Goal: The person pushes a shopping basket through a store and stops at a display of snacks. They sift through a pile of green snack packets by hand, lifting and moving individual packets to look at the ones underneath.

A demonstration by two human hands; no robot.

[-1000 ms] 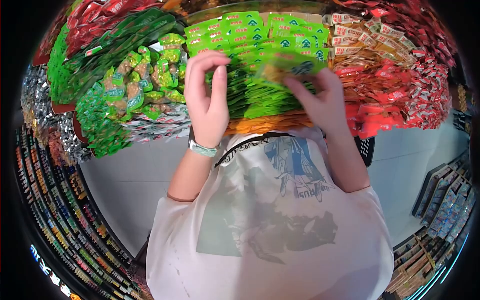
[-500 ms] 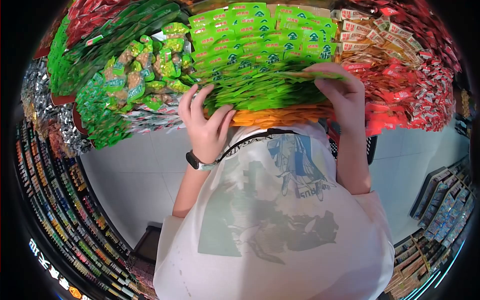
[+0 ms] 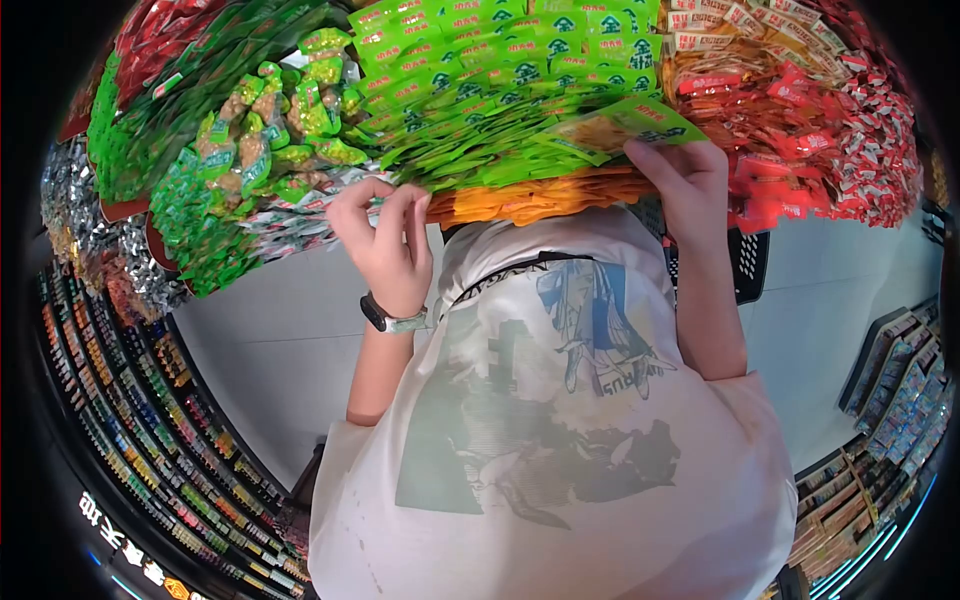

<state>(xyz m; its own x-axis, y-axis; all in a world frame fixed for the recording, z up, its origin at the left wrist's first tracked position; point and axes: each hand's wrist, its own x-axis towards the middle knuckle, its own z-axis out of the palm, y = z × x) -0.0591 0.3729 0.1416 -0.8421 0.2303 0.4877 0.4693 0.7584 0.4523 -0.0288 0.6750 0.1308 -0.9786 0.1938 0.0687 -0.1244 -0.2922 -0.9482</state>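
Observation:
My right hand (image 3: 690, 190) pinches the lower right edge of a green snack packet (image 3: 632, 128) between thumb and fingers. The packet lies tilted, its printed face up, over the front of a dense pile of matching green packets (image 3: 480, 145). At the pile's front left corner is my left hand (image 3: 385, 240), with a dark band on its wrist. Its fingers are loosely bent with gaps between them, and nothing shows in them. Orange packets (image 3: 540, 200) form a row below the green ones, along the front edge.
To the left lie bagged brown snacks in green-yellow wrappers (image 3: 265, 120) and dark green packets (image 3: 220, 50). Red packets (image 3: 790, 150) fill the right side. Curved shelves (image 3: 150, 430) run along the lower left, and a black basket (image 3: 748, 262) stands behind my right forearm.
The packet in my right hand has turned from edge-on to face up. My left hand has drawn left and its fingers have come off the green pile. The view has shifted slightly.

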